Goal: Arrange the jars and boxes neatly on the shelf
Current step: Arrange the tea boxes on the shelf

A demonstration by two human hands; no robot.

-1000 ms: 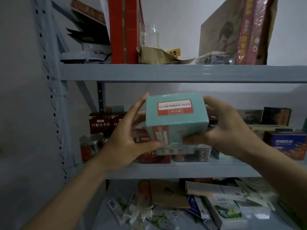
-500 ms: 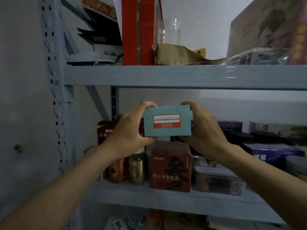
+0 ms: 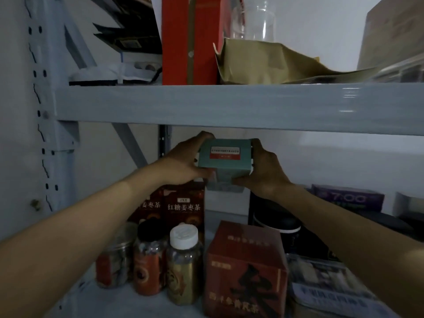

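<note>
Box, teal [image 3: 226, 160], gripped at its ends by my left hand [image 3: 187, 162] and right hand [image 3: 263, 173], placement step under way; next, a level set-down behind the dark tea cartons [image 3: 183, 204]

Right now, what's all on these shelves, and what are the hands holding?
teal box: 1, teal with a red and white label, held up at the back of the middle shelf
dark red tea boxes: 2, dark red with pale lettering, standing at the back left
jars: 3, clear with reddish or gold contents, in a row at the front left; one has a white cap
red box: 1, red with dark lettering, right of the jars
black container: 1, black, behind the red box
purple box: 1, purple, back right
tall red box: 1, red, upper shelf
crumpled bag: 1, tan, upper shelf
glass jar: 1, clear, behind the bag
hands: left hand and right hand grip the teal box's sides
</note>
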